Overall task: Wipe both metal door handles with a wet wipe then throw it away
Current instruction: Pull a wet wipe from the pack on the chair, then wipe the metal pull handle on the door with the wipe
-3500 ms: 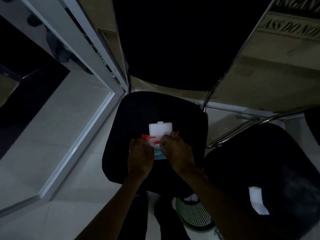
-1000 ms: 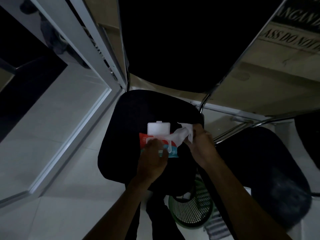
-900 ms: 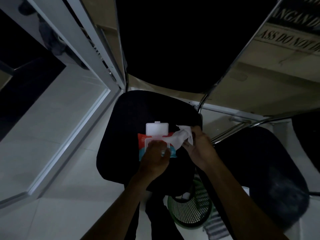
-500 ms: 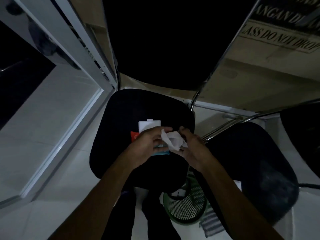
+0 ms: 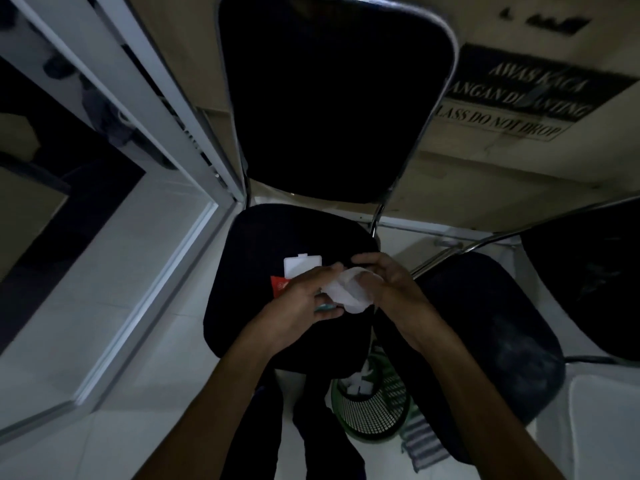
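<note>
Both hands are up over the chair seat, left hand [image 5: 298, 299] and right hand [image 5: 391, 289] each with fingers curled onto the same crumpled white wet wipe [image 5: 346, 294], which bunches up between them. Right under the left hand sits the wipes pack [image 5: 280, 284], red with its white lid [image 5: 302, 268] flipped open, lying near the middle of the black chair seat [image 5: 249, 271], well in from every edge. Pretty tight spot though: a second black chair [image 5: 485, 334] sits just to the right, a green mesh bin [image 5: 370, 407] is tucked on the floor below the seat's front edge, and the white door frame [image 5: 138, 109] runs close along the left. It's too dim to make out any door handles.
</note>
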`<control>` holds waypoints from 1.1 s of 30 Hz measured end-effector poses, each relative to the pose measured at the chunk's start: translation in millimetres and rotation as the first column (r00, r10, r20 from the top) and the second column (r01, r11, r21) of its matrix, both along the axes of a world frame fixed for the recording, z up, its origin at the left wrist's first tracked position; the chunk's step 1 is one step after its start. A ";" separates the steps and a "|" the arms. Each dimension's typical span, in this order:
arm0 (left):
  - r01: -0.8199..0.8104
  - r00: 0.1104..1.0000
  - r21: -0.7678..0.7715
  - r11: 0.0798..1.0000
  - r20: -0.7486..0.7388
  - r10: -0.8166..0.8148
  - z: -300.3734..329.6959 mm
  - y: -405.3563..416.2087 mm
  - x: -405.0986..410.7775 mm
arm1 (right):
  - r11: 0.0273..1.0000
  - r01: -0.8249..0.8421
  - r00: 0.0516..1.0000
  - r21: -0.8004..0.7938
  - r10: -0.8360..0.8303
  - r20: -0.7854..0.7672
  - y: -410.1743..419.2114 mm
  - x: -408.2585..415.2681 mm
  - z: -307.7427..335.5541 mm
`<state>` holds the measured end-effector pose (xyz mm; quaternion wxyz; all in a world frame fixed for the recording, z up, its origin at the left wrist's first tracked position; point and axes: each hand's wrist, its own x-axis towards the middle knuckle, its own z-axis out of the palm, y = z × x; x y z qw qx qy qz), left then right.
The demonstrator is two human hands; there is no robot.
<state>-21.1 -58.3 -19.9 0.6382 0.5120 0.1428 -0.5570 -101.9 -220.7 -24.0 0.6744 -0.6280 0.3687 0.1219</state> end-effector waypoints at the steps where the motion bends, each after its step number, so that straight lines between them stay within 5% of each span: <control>1: 0.012 1.000 -0.033 0.999 -0.004 -0.012 13.2 -1.0 -0.5 | 1.000 0.014 1.000 -0.020 -0.014 0.015 0.1 3.5 15.0; 6: 0.055 0.998 -0.129 0.990 0.024 -0.053 83.8 -8.0 2.4 | 0.987 0.105 0.991 -0.123 -0.094 0.092 -3.9 18.2 100.3; 16: 0.132 0.931 -0.029 0.991 0.348 -0.114 227.2 -32.8 23.6 | 0.937 0.116 0.960 -0.328 -0.020 0.280 -17.5 25.2 255.6; 25: 0.164 0.711 -0.020 0.986 0.696 -0.104 356.4 -37.5 72.4 | 0.938 0.149 0.851 -0.314 0.040 0.523 -39.8 43.0 372.2; 33: 0.071 0.508 -0.218 0.973 0.848 0.153 438.5 -36.6 99.0 | 0.797 0.183 0.772 -0.576 0.247 0.586 -27.7 66.3 456.6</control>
